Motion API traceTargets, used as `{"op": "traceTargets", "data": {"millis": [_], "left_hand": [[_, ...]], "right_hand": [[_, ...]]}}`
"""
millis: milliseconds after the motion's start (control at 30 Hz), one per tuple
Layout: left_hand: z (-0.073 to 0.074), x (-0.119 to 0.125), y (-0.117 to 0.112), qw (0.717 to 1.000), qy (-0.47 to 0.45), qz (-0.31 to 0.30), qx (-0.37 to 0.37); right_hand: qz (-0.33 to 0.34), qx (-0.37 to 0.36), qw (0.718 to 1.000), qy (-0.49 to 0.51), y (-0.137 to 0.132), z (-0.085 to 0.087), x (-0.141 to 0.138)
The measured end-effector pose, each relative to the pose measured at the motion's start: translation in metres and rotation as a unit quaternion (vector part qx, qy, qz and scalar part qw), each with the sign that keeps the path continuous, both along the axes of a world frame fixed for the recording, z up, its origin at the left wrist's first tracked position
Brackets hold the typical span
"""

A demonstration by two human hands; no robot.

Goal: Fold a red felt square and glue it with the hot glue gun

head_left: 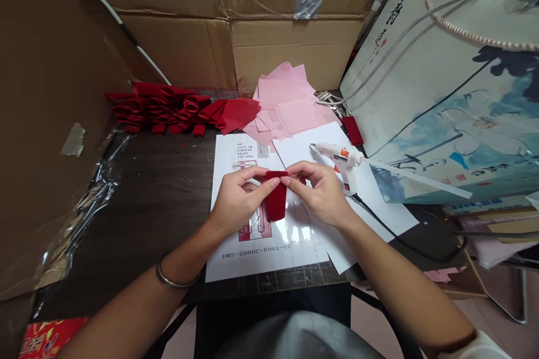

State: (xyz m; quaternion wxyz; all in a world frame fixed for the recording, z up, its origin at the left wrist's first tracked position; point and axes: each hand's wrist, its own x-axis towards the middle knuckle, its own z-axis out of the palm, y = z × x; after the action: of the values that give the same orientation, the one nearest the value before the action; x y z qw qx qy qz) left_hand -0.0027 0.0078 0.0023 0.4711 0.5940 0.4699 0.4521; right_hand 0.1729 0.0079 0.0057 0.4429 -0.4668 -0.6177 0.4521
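Red velvet loops (158, 109) sat piled far left on the dark wood tabletop (155, 190), w/ a cardboard wall (54, 67) beside & behind them. Moving right: L hand (240, 202) came in over a printed spec sheet (236, 160) marked DRS-206DC-E001-01, under glossy plastic, a metal bangle (177, 280) on that wrist. Dead centre, a red velvet strip (277, 196) hung upright btwn both hands, just above the sheet. L fingers (256, 175) were together, clamped on the strip's top left w/ the thumb; R fingers (295, 171) clamped the top right the same way, both hands touching it. Behind them, a loose heap of pink paper squares (286, 101) lay on the table. R hand (314, 193) was nearest a white-and-orange hot glue gun (341, 165), lying on white paper (379, 219), glue stick (421, 179) still in it, black cord (400, 247) trailing off. Further right, a small red piece (352, 130) sat against a blue-and-white printed gift bag (442, 84) w/ pearl-bead trim.
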Motion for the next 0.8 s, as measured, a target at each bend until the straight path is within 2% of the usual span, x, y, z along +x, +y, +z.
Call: {"op": "traceTargets", "data": {"millis": [233, 533, 800], "left_hand": [[-0.0036, 0.0, 0.0005, 1.0, 0.013, -0.005, 0.005], [-0.0037, 0.0003, -0.0006, 1.0, 0.022, 0.007, -0.005], [-0.0044, 0.001, 0.0015, 0.999, 0.027, 0.004, 0.027]], "right_hand": [[-0.002, 0.016, 0.999, -0.028, -0.0002, -0.0001, -0.0007], [0.009, -0.004, 0.999, -0.032, 0.0022, 0.0003, 0.0026], [0.017, 0.0, 0.998, -0.062, -0.0001, 0.0006, 0.0005]]}}
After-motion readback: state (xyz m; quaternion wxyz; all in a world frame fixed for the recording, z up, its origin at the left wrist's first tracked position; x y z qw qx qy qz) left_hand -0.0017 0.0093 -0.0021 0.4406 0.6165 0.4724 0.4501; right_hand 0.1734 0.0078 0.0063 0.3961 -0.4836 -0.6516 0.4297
